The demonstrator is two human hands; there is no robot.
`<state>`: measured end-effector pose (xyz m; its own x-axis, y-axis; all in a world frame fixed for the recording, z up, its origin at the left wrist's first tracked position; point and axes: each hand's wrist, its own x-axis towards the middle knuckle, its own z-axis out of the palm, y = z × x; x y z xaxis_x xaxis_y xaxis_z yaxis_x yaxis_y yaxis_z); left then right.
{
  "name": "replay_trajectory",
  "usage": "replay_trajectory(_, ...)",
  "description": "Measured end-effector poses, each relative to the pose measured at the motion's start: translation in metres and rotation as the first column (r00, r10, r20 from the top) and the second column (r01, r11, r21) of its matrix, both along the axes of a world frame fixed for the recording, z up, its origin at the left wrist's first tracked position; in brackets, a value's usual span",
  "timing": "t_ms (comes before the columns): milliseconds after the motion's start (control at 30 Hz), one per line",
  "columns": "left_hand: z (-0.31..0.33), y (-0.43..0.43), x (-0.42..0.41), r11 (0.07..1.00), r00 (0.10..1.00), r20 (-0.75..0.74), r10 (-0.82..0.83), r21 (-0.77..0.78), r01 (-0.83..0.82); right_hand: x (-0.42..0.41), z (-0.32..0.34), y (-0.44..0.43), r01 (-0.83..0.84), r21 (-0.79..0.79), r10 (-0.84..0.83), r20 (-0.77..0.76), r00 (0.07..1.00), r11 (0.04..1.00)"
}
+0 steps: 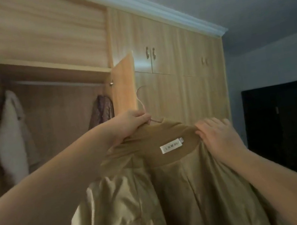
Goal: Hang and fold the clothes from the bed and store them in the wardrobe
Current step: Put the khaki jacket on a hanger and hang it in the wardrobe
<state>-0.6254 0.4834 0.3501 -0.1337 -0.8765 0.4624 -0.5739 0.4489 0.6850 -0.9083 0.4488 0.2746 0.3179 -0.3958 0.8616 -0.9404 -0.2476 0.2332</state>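
Observation:
A tan coat [153, 196] with a shiny lining and a white label at the collar hangs in front of me on a thin pale hanger [142, 101], whose hook sticks up above the collar. My left hand [128, 123] grips the hanger's neck together with the coat's left shoulder. My right hand [218, 136] holds the right side of the collar, fingers curled over the cloth. The wooden wardrobe [163, 54] stands right behind; its left section is open, with a hanging rail [56, 82] across the top.
On the rail hang a white fluffy coat [13, 138] at the left and a patterned brownish garment [102, 110] at the right. An open door leaf [123, 85] juts out beside the hanger. A dark doorway [276, 130] lies at the right.

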Motion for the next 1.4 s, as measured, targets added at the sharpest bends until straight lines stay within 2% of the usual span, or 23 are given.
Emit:
replay_trajectory(133, -0.007, -0.031, 0.068, 0.978, 0.983, -0.108, 0.149, 0.166, -0.13, 0.089, -0.008, -0.05, 0.087, 0.187, -0.082, -0.033, 0.996, 0.979)
replay_trajectory(200, -0.007, -0.044, 0.101, 0.948, 0.945, -0.255, 0.205, 0.29, -0.128, 0.144, -0.01, -0.069, -0.02, 0.264, 0.009, 0.042, 0.999, 0.964)
replay_trajectory(233, -0.006, -0.049, 0.118, 0.939, 0.915, -0.327, 0.236, 0.321, -0.128, 0.172, -0.009, -0.075, -0.154, 0.306, 0.113, 0.149, 0.982, 0.94)
replay_trajectory(267, -0.005, -0.054, 0.136, 0.932, 0.879, -0.398, 0.263, 0.339, -0.125, 0.199, -0.008, -0.079, -0.328, 0.341, 0.237, 0.283, 0.93, 0.881)
replay_trajectory(333, -0.006, -0.062, 0.168, 0.931, 0.805, -0.521, 0.284, 0.35, -0.102, 0.254, -0.006, -0.083, -0.63, 0.373, 0.418, 0.509, 0.752, 0.681)
replay_trajectory(433, -0.011, -0.074, 0.21, 0.946, 0.706, -0.65, 0.281, 0.312, -0.089, 0.324, -0.005, -0.088, -0.865, 0.42, 0.392, 0.773, 0.499, 0.274)
replay_trajectory(467, -0.013, -0.079, 0.224, 0.946, 0.681, -0.674, 0.285, 0.31, -0.089, 0.342, -0.005, -0.091, -0.896, 0.407, 0.357, 0.822, 0.444, 0.179)
replay_trajectory(500, -0.016, -0.085, 0.237, 0.945, 0.662, -0.691, 0.29, 0.318, -0.083, 0.358, -0.004, -0.096, -0.911, 0.391, 0.338, 0.846, 0.413, 0.133)
replay_trajectory(567, -0.02, -0.094, 0.259, 0.932, 0.636, -0.712, 0.298, 0.36, -0.034, 0.381, 0.0, -0.106, -0.91, 0.397, 0.313, 0.855, 0.413, 0.118)
replay_trajectory(667, -0.031, -0.107, 0.283, 0.925, 0.628, -0.729, 0.272, 0.379, 0.039, 0.403, 0.008, -0.127, -0.862, 0.499, 0.268, 0.821, 0.503, 0.089)
replay_trajectory(733, -0.039, -0.121, 0.292, 0.932, 0.63, -0.741, 0.232, 0.355, 0.075, 0.415, 0.013, -0.142, -0.79, 0.6, 0.291, 0.739, 0.607, 0.123)
replay_trajectory(800, -0.046, -0.141, 0.299, 0.945, 0.619, -0.761, 0.192, 0.314, 0.094, 0.429, 0.016, -0.161, -0.648, 0.69, 0.35, 0.549, 0.759, 0.323)
replay_trajectory(867, -0.053, -0.166, 0.307, 0.959, 0.607, -0.777, 0.166, 0.27, 0.084, 0.442, 0.014, -0.184, -0.495, 0.707, 0.351, 0.356, 0.866, 0.505)
replay_trajectory(967, -0.064, -0.204, 0.321, 0.966, 0.661, -0.734, 0.153, 0.252, 0.057, 0.456, 0.002, -0.225, -0.369, 0.674, 0.329, 0.193, 0.924, 0.64)
replay_trajectory(1033, -0.066, -0.224, 0.338, 0.972, 0.768, -0.634, 0.087, 0.223, 0.073, 0.458, -0.004, -0.254, -0.378, 0.582, 0.343, 0.176, 0.923, 0.72)
replay_trajectory(1100, -0.067, -0.244, 0.359, 0.986, 0.882, -0.445, 0.154, 0.128, -0.107, 0.459, -0.006, -0.285, -0.402, 0.494, 0.371, 0.166, 0.914, 0.771)
replay_trajectory(1167, -0.07, -0.266, 0.387, 0.908, 0.87, -0.321, 0.375, -0.063, -0.414, 0.461, -0.006, -0.318, -0.434, 0.434, 0.413, 0.147, 0.899, 0.79)
replay_trajectory(1200, -0.071, -0.278, 0.404, 0.766, 0.817, -0.216, 0.534, -0.285, -0.576, 0.463, -0.006, -0.334, -0.468, 0.419, 0.446, 0.156, 0.881, 0.778)
replay_trajectory(1233, -0.074, -0.291, 0.419, 0.626, 0.762, -0.127, 0.636, -0.492, -0.605, 0.465, -0.004, -0.349, -0.501, 0.406, 0.478, 0.164, 0.863, 0.765)
replay_trajectory(1267, -0.075, -0.301, 0.435, 0.541, 0.726, -0.039, 0.686, -0.64, -0.546, 0.469, 0.0, -0.364, -0.53, 0.388, 0.507, 0.169, 0.845, 0.754)
replay_trajectory(1300, -0.074, -0.314, 0.449, 0.548, 0.706, 0.066, 0.705, -0.683, -0.483, 0.473, 0.003, -0.379, -0.558, 0.37, 0.536, 0.173, 0.827, 0.742)
replay_trajectory(1333, -0.07, -0.326, 0.463, 0.621, 0.689, 0.178, 0.702, -0.628, -0.47, 0.478, 0.007, -0.394, -0.588, 0.355, 0.566, 0.176, 0.806, 0.727)
replay_trajectory(1400, -0.06, -0.349, 0.484, 0.76, 0.641, 0.412, 0.647, -0.409, -0.505, 0.491, 0.014, -0.424, -0.636, 0.346, 0.619, 0.175, 0.766, 0.69)
